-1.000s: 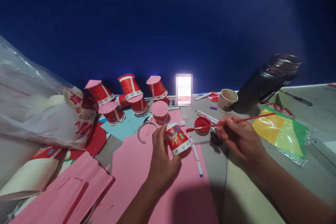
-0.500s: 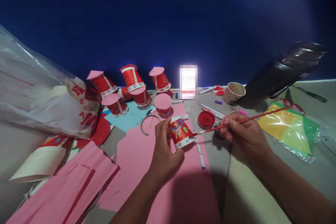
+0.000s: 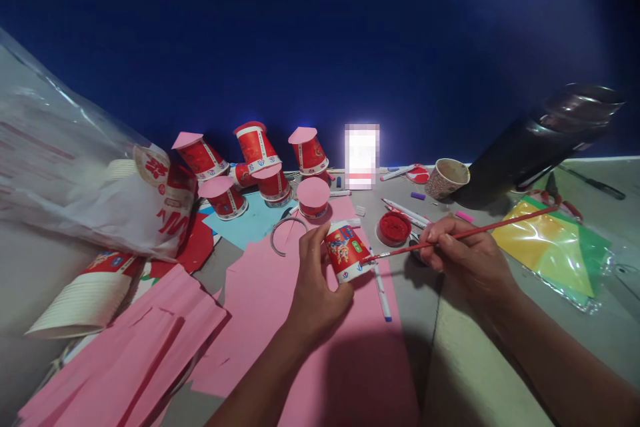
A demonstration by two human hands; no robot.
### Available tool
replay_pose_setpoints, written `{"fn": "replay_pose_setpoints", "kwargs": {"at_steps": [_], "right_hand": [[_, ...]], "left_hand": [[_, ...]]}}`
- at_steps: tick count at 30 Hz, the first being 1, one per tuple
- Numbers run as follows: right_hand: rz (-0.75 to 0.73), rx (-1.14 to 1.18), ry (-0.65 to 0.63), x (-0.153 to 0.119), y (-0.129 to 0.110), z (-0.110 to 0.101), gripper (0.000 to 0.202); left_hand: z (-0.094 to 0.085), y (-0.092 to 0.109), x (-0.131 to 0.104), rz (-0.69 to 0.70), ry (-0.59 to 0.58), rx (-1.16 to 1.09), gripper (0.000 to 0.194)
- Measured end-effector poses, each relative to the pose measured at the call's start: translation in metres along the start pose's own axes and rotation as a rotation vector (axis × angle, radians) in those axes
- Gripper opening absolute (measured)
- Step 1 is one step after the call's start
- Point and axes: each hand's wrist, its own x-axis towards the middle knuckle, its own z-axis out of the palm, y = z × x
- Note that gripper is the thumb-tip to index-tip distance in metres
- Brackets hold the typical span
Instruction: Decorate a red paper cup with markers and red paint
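Note:
A red printed paper cup (image 3: 346, 251) with a white rim is tilted in my left hand (image 3: 320, 280), fingers behind it and thumb along its lower edge. My right hand (image 3: 463, 257) pinches a thin red paintbrush (image 3: 480, 231), its handle slanting up to the right. The bristle end meets the cup's right side near the white rim. Just above the brush sits a round pot of red paint (image 3: 394, 229). Under the cup lies a large pink paper sheet (image 3: 270, 313), with a white marker (image 3: 381, 290) on it.
Red cups topped with pink paper (image 3: 313, 198) stand at the back left. Plastic-bagged cups (image 3: 150, 213) and folded pink paper (image 3: 125, 353) lie left. A patterned cup (image 3: 447, 178), a black flask (image 3: 530, 147), scissors (image 3: 567, 205) and a packet of coloured sheets (image 3: 555, 243) are on the right.
The whole view has shifted slightly. Both hands keep their grips, and the brush tip stays at the cup's lower right side.

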Motion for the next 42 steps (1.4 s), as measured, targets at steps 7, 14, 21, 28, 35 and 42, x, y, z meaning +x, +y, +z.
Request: {"fn": "replay_pose_setpoints", "kwargs": {"at_steps": [7,14,21,28,35,42], "right_hand": [[0.003,-0.026,-0.008,0.001,0.001,-0.002,0.037],[-0.017,-0.019,0.019,0.002,-0.005,0.001,0.040],[-0.022,-0.020,0.014,0.003,-0.005,0.000,0.040],[-0.045,-0.014,-0.024,0.001,-0.003,-0.002,0.036],[-0.068,0.006,-0.057,0.001,-0.003,-0.003,0.029],[-0.090,0.001,-0.109,0.002,-0.007,-0.002,0.028]], "left_hand": [[0.001,-0.002,0.000,0.013,0.009,0.002,0.089],[0.001,0.000,0.000,0.011,-0.005,-0.009,0.088],[0.000,0.000,0.000,-0.007,-0.027,-0.023,0.087],[-0.001,0.001,0.000,0.006,-0.023,0.053,0.083],[-0.001,0.005,-0.001,-0.032,-0.032,0.055,0.083],[-0.002,0.013,0.002,-0.081,-0.098,0.033,0.082]]}}
